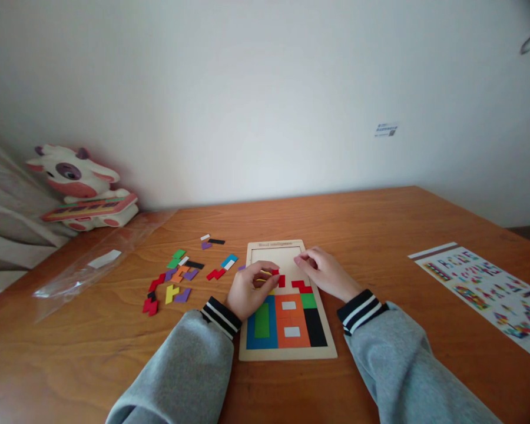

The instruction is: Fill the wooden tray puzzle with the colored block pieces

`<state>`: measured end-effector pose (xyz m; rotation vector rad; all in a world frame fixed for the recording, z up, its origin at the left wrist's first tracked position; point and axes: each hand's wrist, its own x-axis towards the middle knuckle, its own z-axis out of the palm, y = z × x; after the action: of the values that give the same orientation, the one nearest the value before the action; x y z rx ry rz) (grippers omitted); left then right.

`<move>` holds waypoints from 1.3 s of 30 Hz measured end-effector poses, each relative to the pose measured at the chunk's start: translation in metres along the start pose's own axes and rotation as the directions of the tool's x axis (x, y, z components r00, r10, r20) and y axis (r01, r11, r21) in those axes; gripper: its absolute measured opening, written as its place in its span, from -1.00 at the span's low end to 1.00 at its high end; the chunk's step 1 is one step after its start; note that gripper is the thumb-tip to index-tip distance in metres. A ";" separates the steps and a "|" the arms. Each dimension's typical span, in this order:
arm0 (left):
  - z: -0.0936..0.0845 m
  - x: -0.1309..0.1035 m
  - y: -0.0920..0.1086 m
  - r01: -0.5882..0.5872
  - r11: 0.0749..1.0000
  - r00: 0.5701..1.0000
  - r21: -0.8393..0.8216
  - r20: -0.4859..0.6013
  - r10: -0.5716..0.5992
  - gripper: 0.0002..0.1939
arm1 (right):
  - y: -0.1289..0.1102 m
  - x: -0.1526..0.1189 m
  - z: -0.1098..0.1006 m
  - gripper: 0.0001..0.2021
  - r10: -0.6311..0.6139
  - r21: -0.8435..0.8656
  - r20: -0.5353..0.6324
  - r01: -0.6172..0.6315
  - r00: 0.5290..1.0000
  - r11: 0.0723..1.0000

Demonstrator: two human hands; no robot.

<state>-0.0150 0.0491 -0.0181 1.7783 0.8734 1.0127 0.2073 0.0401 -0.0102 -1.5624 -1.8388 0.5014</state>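
A wooden puzzle tray (288,354) lies on the table, its near half filled with blue, green, orange, white and black pieces. Red pieces (302,287) sit farther up in it. Over the tray's left edge is my left hand (251,285), thumb and fingers curled towards each other beside a yellow piece (271,291) and a red one; its grip is partly hidden. My right hand (324,272) is above the tray's upper right side, its thumb and fingertips brought together. Whatever they might hold is too small to make out.
Loose coloured pieces (172,293) are scattered left of the tray. Clear plastic packaging (105,259) and a cow-shaped toy with a keyboard (83,188) are farther left. A printed pattern sheet (490,294) lies at the right. A wall rises behind the table (371,224).
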 end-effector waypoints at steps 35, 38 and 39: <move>-0.015 0.010 -0.016 -0.575 0.753 0.810 0.320 0.350 0.470 -0.64 | 0.002 -0.001 0.001 -0.73 -0.005 0.010 0.008 0.005 1.000 1.000; -0.014 0.007 -0.012 -0.574 0.731 0.812 0.369 0.372 0.449 -0.63 | 0.001 -0.002 -0.003 -0.75 -0.047 0.055 0.099 0.042 0.994 0.998; -0.014 0.006 -0.010 -0.579 0.724 0.807 0.374 0.388 0.445 -0.64 | 0.001 -0.003 -0.006 -0.76 -0.060 0.073 0.145 0.050 0.988 0.996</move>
<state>-0.0263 0.0625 -0.0217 2.6236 0.4640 0.8943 0.2119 0.0367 -0.0075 -1.4581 -1.9480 0.6629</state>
